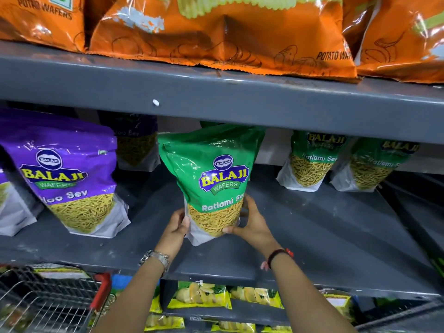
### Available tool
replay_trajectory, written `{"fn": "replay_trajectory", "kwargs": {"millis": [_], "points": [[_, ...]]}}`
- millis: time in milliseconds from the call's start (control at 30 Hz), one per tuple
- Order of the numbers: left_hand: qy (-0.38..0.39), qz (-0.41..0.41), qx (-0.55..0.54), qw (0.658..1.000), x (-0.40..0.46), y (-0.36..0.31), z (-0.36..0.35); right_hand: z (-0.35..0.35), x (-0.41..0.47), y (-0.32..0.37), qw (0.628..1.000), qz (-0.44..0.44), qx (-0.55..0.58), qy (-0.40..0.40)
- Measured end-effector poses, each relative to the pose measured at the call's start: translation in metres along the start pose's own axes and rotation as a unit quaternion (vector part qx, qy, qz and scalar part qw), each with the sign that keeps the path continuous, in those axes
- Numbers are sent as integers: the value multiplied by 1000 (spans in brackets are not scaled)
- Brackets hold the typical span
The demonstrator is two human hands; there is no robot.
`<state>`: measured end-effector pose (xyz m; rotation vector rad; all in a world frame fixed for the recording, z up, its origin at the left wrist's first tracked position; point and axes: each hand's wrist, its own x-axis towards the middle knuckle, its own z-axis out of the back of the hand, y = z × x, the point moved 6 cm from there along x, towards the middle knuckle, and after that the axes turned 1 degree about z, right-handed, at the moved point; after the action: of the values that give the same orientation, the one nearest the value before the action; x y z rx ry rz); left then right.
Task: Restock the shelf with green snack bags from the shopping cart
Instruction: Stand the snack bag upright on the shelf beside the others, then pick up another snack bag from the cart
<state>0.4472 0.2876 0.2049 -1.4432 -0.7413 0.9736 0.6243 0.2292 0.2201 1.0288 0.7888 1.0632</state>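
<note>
A green Ratlami Sev snack bag (pixel 211 179) stands upright on the grey shelf (pixel 324 236), near its middle. My left hand (pixel 176 227) grips the bag's lower left edge. My right hand (pixel 249 224) wraps its lower right corner from beside and behind. Two more green bags (pixel 310 159) (pixel 374 164) stand at the back right of the same shelf. The wire shopping cart (pixel 48 299) with a red handle is at the bottom left; a bag lies in it, its colour unclear.
Purple Aloo Sev bags (pixel 69 179) stand left of the green bag, one more behind. Orange potato wafer bags (pixel 216 32) fill the shelf above. Yellow-green packets (pixel 201 294) sit on the lower shelf. Bare shelf surface lies right of my hands.
</note>
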Motion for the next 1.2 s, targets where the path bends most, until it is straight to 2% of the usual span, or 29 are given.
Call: {"fn": "replay_trajectory", "kwargs": {"millis": [133,567,667,733,800,867,967,1067,1200], "points": [[-20,-2,-42,999,-4,6,3,-5,-20,-6,993,-12,-87,-79],[-61,-42,-21,997,-13,-3,-2,-23,-37,-6,991,-51,-57,-109],[-97,-23,-9,995,-21,-1,4,-26,-57,-9,976,-79,0,-201],[-151,-25,-15,988,-30,0,19,-40,-76,1,967,-54,-6,-247],[-214,-34,-8,976,-48,1,44,-68,-89,16,979,21,-34,-198],[-283,-27,-21,958,-80,8,81,-107,-93,34,989,107,-59,-85],[-403,7,1,915,-146,41,150,-172,-91,53,976,180,-98,72],[-527,85,16,845,-231,99,228,-268,-91,71,938,217,-147,226],[-590,229,-43,773,-311,195,282,-391,-101,65,853,251,-255,380]]}}
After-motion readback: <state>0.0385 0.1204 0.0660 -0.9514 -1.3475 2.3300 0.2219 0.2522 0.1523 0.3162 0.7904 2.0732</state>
